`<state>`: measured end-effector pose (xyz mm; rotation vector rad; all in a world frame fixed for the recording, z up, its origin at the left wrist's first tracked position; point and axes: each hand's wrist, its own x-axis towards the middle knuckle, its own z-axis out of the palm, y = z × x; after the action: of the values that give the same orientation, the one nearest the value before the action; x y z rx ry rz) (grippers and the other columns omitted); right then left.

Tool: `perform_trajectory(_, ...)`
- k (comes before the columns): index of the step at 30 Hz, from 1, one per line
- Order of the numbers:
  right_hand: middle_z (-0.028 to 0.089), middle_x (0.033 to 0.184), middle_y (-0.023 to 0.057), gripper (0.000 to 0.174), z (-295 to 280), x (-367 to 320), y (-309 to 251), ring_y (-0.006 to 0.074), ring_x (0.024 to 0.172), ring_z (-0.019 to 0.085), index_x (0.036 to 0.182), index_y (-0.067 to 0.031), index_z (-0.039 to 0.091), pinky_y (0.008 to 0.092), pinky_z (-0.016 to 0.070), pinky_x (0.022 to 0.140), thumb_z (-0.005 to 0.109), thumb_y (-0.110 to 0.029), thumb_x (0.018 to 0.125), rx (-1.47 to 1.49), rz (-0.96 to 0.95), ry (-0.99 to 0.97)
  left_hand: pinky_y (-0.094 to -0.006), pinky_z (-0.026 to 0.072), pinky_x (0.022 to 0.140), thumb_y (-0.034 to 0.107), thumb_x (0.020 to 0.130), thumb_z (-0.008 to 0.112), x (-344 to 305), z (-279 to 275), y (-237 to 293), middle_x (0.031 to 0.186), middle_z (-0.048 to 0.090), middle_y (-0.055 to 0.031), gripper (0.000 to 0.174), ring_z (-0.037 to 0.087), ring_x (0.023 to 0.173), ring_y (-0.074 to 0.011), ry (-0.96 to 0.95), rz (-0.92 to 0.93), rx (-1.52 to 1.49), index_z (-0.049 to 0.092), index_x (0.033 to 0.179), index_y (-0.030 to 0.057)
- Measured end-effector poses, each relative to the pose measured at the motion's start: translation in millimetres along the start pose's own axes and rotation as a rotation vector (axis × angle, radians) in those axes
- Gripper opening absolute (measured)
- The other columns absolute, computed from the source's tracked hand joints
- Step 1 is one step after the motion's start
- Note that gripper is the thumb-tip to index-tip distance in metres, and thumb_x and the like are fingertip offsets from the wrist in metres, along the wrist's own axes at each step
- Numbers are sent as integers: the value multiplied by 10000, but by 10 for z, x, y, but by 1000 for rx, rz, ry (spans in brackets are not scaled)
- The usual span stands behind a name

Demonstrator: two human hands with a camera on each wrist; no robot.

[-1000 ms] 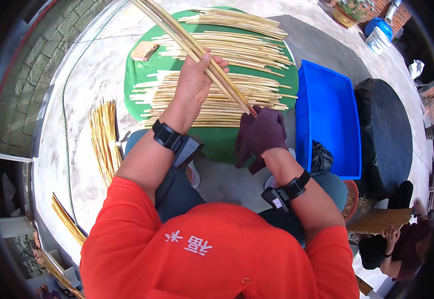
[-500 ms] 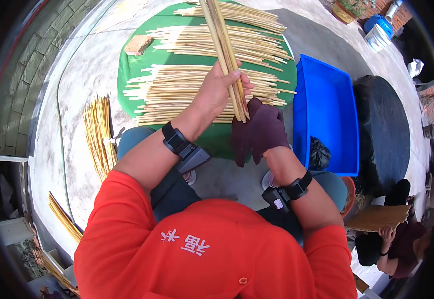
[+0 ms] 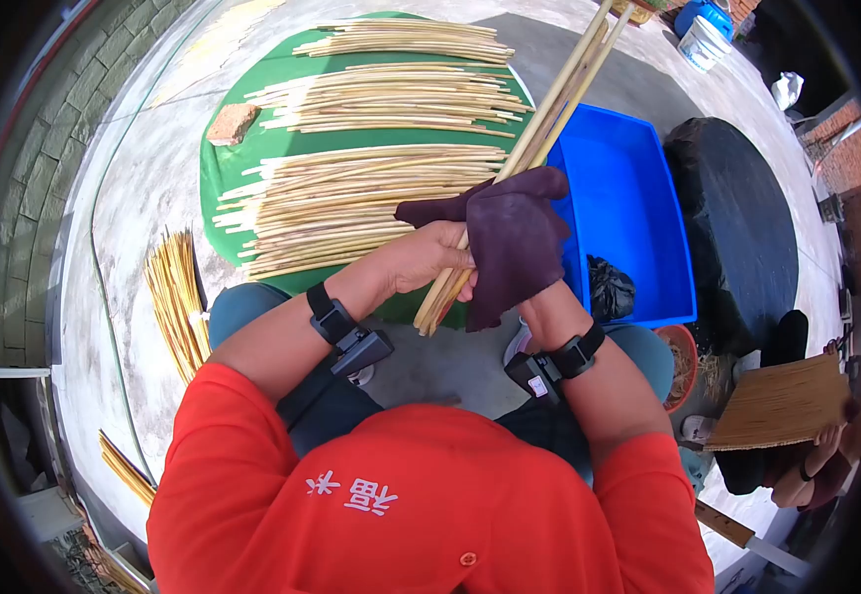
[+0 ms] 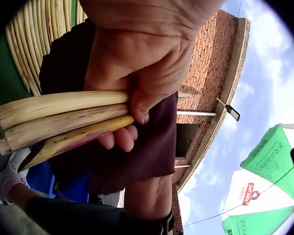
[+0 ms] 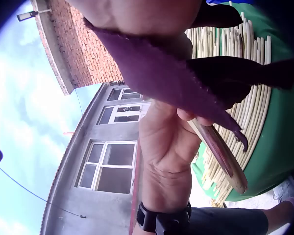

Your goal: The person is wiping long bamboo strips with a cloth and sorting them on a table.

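Observation:
A few long, pale yellow plant stalks (image 3: 554,109), some with reddish-brown patches, slant up and right in the head view. My left hand (image 3: 419,259) pinches them near their lower ends. In the left wrist view three cut ends (image 4: 63,105) stick out past its thumb and fingers. A dark purple cloth (image 3: 520,243) wraps around the stalks just above the left hand. My right hand (image 3: 541,315) grips the stalks through this cloth, its fingers mostly hidden beneath it.
Rows of similar stalks (image 3: 371,168) lie on a green mat (image 3: 215,188) with a brick (image 3: 232,124). A blue bin (image 3: 619,198) and a black-covered round object (image 3: 737,228) stand right. A stalk bundle (image 3: 175,297) lies left. A person holds a brown board (image 3: 782,401) at lower right.
The stalks have swung from leaning up-left to leaning up-right. My left hand has come down to their lower ends, and the cloth in my right hand now wraps around them.

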<state>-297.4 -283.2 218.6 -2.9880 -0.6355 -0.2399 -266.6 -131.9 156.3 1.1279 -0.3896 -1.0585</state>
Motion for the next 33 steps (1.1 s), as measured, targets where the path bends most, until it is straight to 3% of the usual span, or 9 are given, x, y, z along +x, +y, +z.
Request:
perform_trajectory(4, 621, 687, 108, 154, -334, 42, 114, 250, 656, 617, 680, -58, 636, 322, 475, 595, 662, -169, 575, -20, 80, -104, -283, 512, 595, 129, 841, 576, -141, -31, 79, 732, 592, -83, 219, 617, 634, -175, -88, -150, 20, 534, 1011, -2)
perform_trajectory(6, 630, 696, 105, 281, 354, 40, 722, 256, 669, 621, 666, -67, 633, 316, 484, 614, 694, -274, 486, -197, 142, 551, -282, 508, 594, 134, 841, 577, -213, -48, 43, 728, 591, -80, 225, 614, 629, -173, -117, -209, 48, 528, 1018, 3)
perform_trajectory(13, 634, 692, 83, 69, -278, 9, 741, 247, 687, 626, 650, -80, 633, 322, 490, 642, 567, -67, 667, -411, 263, 45, -278, 488, 589, 143, 866, 545, -337, -139, -72, 717, 561, -55, 204, 588, 625, -149, -51, -245, 352, 496, 1013, 11)
perform_trajectory(15, 644, 713, 81, 100, -101, 100, 536, 237, 681, 629, 724, -74, 655, 324, 496, 642, 573, -81, 667, 168, 234, 345, -277, 473, 565, 156, 881, 532, -287, -108, -88, 713, 548, -43, 226, 571, 611, -126, 86, -134, 544, 456, 1035, 8)
perform_trajectory(16, 648, 729, 90, 122, -99, 136, 365, 229, 690, 632, 763, -65, 654, 326, 498, 642, 573, -77, 674, 99, 288, 152, -277, 473, 565, 156, 881, 532, -263, -56, -61, 713, 548, -43, 226, 571, 611, -126, 88, -133, 547, 456, 1035, 8)
perform_trajectory(21, 644, 732, 117, 110, 6, 112, -80, 239, 679, 630, 745, -53, 644, 335, 496, 627, 586, -100, 665, 39, 229, -16, -441, 442, 566, 74, 854, 494, -172, 11, -75, 765, 563, -215, 226, 578, 654, -378, 512, 157, 1376, 370, 1026, -3)
perform_trajectory(23, 639, 723, 130, 95, 147, 83, -135, 251, 666, 628, 707, -51, 639, 340, 493, 618, 595, -118, 655, 46, 156, -2, -507, 410, 600, 51, 826, 497, -158, -8, -120, 802, 535, -282, 236, 512, 723, -474, 507, 132, 1307, 363, 1012, -7)
perform_trajectory(28, 618, 662, 135, 89, 407, 35, -57, 266, 625, 618, 631, -68, 626, 343, 491, 606, 639, -146, 590, 156, 83, 108, -313, 421, 476, 153, 863, 563, -214, 26, -1, 708, 560, -95, 215, 558, 559, -191, 390, 215, 879, 423, 956, 18)
perform_trajectory(33, 583, 579, 126, 142, 422, 37, -8, 275, 580, 604, 555, -87, 608, 356, 483, 567, 689, -163, 467, 246, 15, 104, -217, 427, 501, 245, 906, 519, -220, -109, -49, 696, 543, -46, 194, 517, 549, -93, 107, -36, 203, 455, 925, 62)
